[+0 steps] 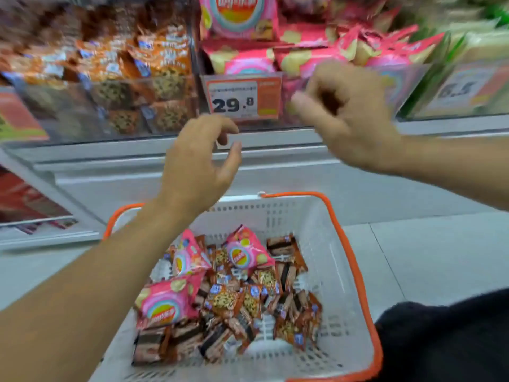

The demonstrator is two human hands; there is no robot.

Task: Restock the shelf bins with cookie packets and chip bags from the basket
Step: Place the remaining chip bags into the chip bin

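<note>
A: What is the basket (311,232) like?
B: White perforated plastic with an orange rim, on the pale floor. Inside lie glossy pink chip bags (168,301), puffy, among flat brown cookie packets (225,299).
A: And the hands?
B: The left hand (201,164) hangs above the basket, fingers loosely curled, holding nothing. The right hand (347,111) is before the pink bin (275,59), fingers bent, blurred, apparently empty.
A: What's nearby?
B: A price tag (243,97) between the hands; the cookie bin (115,78) sits left.
</note>
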